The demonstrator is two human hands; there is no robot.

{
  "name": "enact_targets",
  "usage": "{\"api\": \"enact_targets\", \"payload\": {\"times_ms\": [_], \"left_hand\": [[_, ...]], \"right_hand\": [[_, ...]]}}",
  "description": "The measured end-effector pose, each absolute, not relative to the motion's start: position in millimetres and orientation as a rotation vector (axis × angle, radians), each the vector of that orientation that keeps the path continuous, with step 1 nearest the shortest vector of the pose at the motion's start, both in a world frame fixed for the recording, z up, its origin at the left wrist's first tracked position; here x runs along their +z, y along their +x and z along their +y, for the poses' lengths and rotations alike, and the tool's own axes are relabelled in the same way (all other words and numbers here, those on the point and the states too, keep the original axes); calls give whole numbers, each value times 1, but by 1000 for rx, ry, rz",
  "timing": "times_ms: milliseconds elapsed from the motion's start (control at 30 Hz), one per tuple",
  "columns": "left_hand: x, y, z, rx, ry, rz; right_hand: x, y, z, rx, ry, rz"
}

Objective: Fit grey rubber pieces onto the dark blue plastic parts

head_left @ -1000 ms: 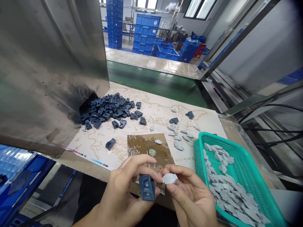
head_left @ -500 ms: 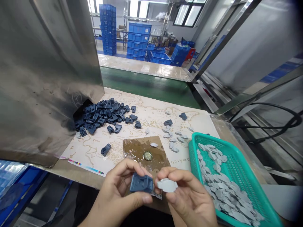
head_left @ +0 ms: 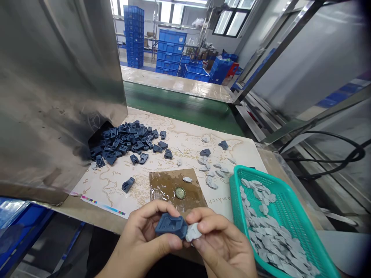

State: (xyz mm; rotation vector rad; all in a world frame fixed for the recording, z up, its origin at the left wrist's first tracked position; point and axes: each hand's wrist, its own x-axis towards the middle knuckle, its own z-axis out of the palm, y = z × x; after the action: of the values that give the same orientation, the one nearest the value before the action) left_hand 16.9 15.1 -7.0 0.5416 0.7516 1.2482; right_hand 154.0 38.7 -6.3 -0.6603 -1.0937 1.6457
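My left hand (head_left: pixel 147 235) is closed on a dark blue-grey moulded plastic part (head_left: pixel 171 224) with a recess in its upper face. Between the thumb and fingers of my right hand (head_left: pixel 222 237) is a small light grey plastic piece (head_left: pixel 193 232), tilted, at the right end of the dark part. The two pieces look to be touching. Just beyond my hands lies a wet brown board (head_left: pixel 164 183), bearing a round bottle-cap-like disc (head_left: pixel 180 192) and a loose grey piece (head_left: pixel 187 179).
A heap of dark parts (head_left: pixel 124 139) lies left against a metal panel (head_left: pixel 58 96). On the right, a green basket (head_left: pixel 236 185) holds many grey pieces (head_left: pixel 275 239). Loose dark and grey pieces lie on the map-printed sheet (head_left: pixel 185 135). Behind runs a green conveyor belt (head_left: pixel 179 106).
My right hand has moved left with the grey piece, closing the gap to the dark part. The grey piece has turned and the dark part has tilted slightly.
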Motion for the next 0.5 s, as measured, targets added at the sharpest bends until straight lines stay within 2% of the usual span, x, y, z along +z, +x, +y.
{"api": "enact_targets", "payload": {"times_ms": [333, 500], "left_hand": [[-8, 16, 16, 1264, 587, 760], [-10, 16, 17, 1275, 653, 814]], "right_hand": [[-5, 155, 38, 1537, -712, -1105], [2, 154, 34, 1278, -860, -1168]]}}
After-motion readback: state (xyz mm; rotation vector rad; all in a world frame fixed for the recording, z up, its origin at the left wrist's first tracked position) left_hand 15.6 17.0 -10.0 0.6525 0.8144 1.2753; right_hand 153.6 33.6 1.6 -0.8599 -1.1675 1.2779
